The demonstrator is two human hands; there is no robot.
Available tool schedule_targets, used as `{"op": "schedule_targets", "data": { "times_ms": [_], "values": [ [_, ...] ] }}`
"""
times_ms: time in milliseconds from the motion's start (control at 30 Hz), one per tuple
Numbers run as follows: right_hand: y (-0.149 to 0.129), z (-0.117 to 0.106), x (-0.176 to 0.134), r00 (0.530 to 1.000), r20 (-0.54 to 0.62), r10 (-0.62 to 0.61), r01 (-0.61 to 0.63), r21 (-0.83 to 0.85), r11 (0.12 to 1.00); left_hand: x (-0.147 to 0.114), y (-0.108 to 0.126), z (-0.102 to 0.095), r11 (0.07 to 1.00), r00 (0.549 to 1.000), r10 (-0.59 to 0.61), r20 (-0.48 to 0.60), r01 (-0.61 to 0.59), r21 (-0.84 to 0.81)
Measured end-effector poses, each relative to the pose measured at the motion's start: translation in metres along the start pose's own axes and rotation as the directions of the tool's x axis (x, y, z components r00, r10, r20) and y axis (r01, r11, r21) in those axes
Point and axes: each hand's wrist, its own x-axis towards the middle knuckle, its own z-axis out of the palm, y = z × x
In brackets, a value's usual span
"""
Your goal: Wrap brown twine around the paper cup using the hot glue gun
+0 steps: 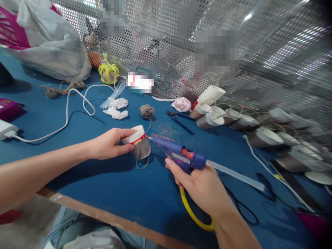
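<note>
A paper cup [138, 140], tilted on its side, is pinched between the thumb and fingers of my left hand [114, 141]. Grey-brown yarn covers its lower part, while a red band and white paper show above. My right hand [199, 186] grips a blue hot glue gun [178, 152] with a clear glue stick [236, 174] sticking out of its back. The gun's nozzle points left and is at the cup's side, close to the yarn's edge; whether they touch I cannot tell. A loose strand runs from the cup towards a small yarn ball [147, 111] behind it.
Several yarn-wrapped cups with handles [245, 122] stand at the right, beside stacked white cups [211, 95]. Blue-handled pliers [180, 121] and a pink paper rose [181, 104] lie behind the gun. A white cable [67, 114] crosses the left side. A perforated metal screen [171, 41] borders the back.
</note>
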Motion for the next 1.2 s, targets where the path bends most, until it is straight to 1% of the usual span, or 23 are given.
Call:
{"op": "schedule_targets", "data": {
  "times_ms": [267, 400, 467, 567, 667, 733, 800, 867, 933, 1000, 1200],
  "values": [
    [0.001, 0.001, 0.001, 1.0, 0.022, 0.022, -0.023, 0.039, 0.999, 0.0, 0.002, -0.002, 1.0, 1.0, -0.011, 0.011, 0.011, 0.023],
    [0.0, 0.001, 0.001, 1.0, 0.011, -0.001, 0.0, 0.022, 1.0, 0.0, 0.002, -0.002, 0.999, 1.0, -0.02, 0.014, 0.019, 0.035],
    [0.0, 0.001, 0.0, 1.0, 0.002, 0.013, -0.013, 0.014, 1.0, 0.0, 0.002, -0.002, 0.999, 1.0, -0.018, 0.015, 0.017, 0.035],
    [0.001, 0.002, 0.0, 0.999, 0.019, 0.046, -0.046, 0.025, 0.999, 0.0, 0.001, -0.002, 1.0, 1.0, -0.013, 0.023, 0.013, 0.025],
    [0.002, 0.002, 0.0, 0.998, 0.029, 0.061, -0.06, -0.009, 0.998, -0.001, 0.001, -0.003, 0.999, 1.0, -0.016, 0.022, 0.015, 0.041],
    [0.002, 0.003, -0.001, 0.998, 0.01, 0.068, -0.068, -0.058, 0.996, -0.001, 0.001, -0.003, 0.999, 1.0, -0.014, 0.019, 0.013, 0.047],
    [0.003, 0.002, -0.001, 0.999, -0.02, 0.05, -0.052, -0.1, 0.994, -0.001, 0.001, -0.002, 0.999, 1.0, -0.007, 0.019, 0.006, 0.038],
    [0.002, 0.002, -0.002, 0.999, -0.039, -0.003, -0.002, -0.125, 0.992, -0.001, 0.001, -0.002, 0.999, 1.0, -0.006, 0.016, 0.005, 0.031],
    [0.0, 0.001, -0.003, 0.997, -0.037, -0.064, 0.059, -0.114, 0.992, 0.0, 0.001, -0.002, 0.999, 1.0, -0.008, 0.012, 0.008, 0.033],
    [-0.003, 0.001, -0.005, 0.995, -0.027, -0.097, 0.094, -0.08, 0.992, 0.0, 0.0, -0.001, 0.999, 1.0, -0.005, 0.007, 0.005, 0.037],
    [-0.014, 0.003, -0.004, 0.995, -0.013, -0.102, 0.102, -0.013, 0.995, 0.0, 0.0, -0.001, 0.999, 1.0, 0.005, -0.019, -0.004, 0.051]
  ]
}}
